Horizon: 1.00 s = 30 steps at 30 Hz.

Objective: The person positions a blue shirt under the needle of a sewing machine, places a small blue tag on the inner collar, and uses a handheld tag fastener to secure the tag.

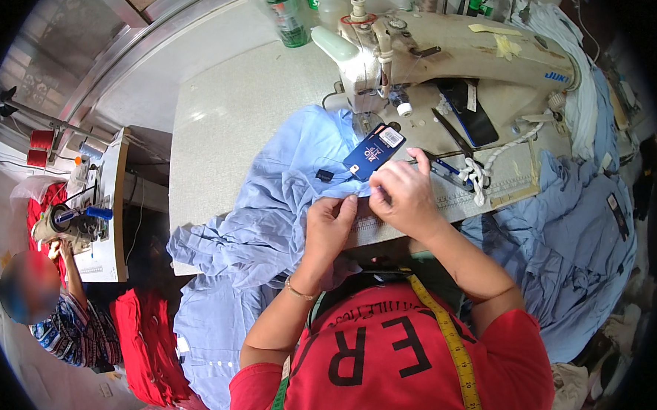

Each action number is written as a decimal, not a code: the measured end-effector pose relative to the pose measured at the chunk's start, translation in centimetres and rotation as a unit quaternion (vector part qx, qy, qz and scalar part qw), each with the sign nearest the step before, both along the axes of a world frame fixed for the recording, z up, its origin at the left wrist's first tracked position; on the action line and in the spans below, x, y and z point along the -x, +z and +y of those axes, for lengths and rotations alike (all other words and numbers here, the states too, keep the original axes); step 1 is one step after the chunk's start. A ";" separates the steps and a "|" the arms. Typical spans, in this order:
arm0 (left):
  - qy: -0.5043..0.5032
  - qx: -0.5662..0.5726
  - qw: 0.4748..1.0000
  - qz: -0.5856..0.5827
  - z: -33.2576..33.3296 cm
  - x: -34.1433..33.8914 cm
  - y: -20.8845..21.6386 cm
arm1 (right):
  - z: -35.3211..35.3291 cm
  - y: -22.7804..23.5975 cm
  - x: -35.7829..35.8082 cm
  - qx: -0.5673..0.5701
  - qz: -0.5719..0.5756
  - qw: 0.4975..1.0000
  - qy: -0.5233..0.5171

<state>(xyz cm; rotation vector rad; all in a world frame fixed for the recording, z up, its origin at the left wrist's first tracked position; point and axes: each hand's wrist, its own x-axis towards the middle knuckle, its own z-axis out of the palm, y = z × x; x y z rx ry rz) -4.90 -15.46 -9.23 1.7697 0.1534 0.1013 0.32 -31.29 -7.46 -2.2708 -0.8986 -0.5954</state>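
Observation:
A light blue shirt [285,173] lies bunched on the sewing table, partly under the sewing machine's needle area. My left hand [329,226] pinches its near edge between thumb and fingers. A dark blue hang tag [376,152] with a white label rests on the cloth, just beyond my hands. My right hand [405,193] is closed beside the tag's near end, fingertips pressed together and index finger raised; whatever they hold is too small to make out. A small dark neck label [325,176] shows on the shirt, left of the tag.
The sewing machine [463,52] spans the far side. Right of the needle lie a black phone [473,116], tweezers [451,131] and a knotted white cord [478,176]. More blue shirts [557,239] hang at the right. Bottles [286,13] stand behind. A co-worker [77,325] sews at far left.

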 end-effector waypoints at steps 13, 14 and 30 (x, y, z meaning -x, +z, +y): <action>-0.007 0.042 0.999 0.015 0.4 -0.2 0.1 | 0.2 -0.7 -1.1 -0.083 0.078 0.982 0.153; -0.008 0.035 0.999 0.007 0.4 -0.2 0.2 | 0.1 -0.7 -1.0 -0.044 0.031 0.991 0.124; -0.021 0.265 0.962 0.058 1.5 -0.6 0.4 | 0.5 -1.2 -0.8 -0.132 0.200 0.945 0.224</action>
